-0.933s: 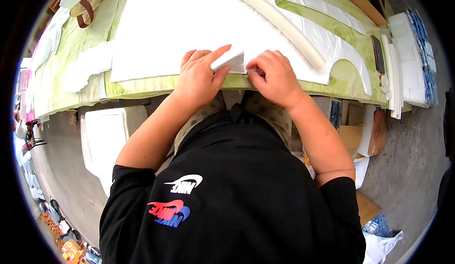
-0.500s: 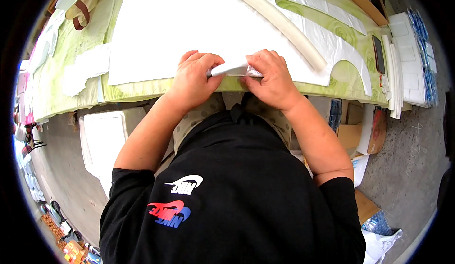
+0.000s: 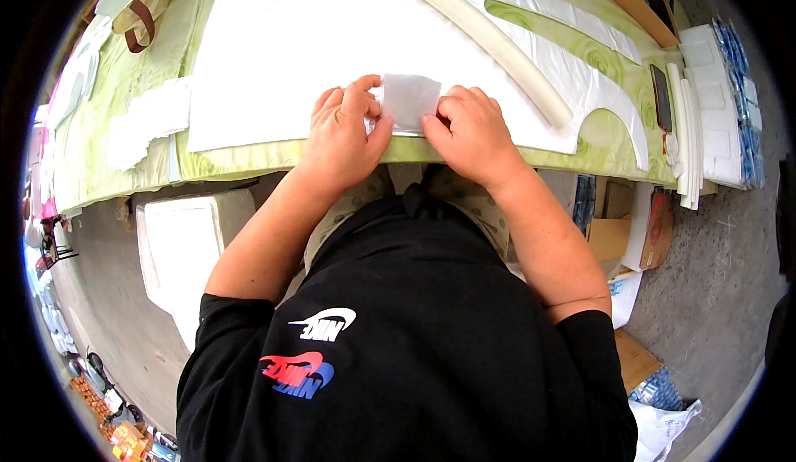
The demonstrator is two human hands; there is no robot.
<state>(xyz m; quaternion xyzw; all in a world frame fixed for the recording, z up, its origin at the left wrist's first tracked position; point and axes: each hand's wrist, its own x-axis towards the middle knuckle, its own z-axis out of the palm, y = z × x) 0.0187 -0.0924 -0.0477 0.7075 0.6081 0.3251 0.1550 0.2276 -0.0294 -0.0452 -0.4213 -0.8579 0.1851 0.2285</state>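
Both hands pinch a small, squarish, greyish-white sheet (image 3: pixel 411 101) that stands up a little above the table's near edge. It could be cloth or thin plastic; I cannot tell which. My left hand (image 3: pixel 342 134) grips its left side, thumb toward me and fingers curled. On the opposite side my right hand (image 3: pixel 474 137) holds the lower right edge between thumb and bent fingers. Beneath and behind them a large white sheet (image 3: pixel 282 55) lies spread over the table. A long, curved, off-white strip (image 3: pixel 489 39) rests on the sheet's right part.
A green patterned cover (image 3: pixel 108 167) drapes the table. White pieces (image 3: pixel 153 118) lie at the left, below a bag with a brown strap (image 3: pixel 143 29). At the right are a dark phone (image 3: pixel 661 97), white rolls (image 3: pixel 688 143) and stacked white packs (image 3: pixel 717 97). A white box (image 3: pixel 178 242) stands below.
The small sheet has turned from a narrow, flattened edge to an upright square facing me. My fingers have shifted to its sides, with the right thumb now along its lower edge.
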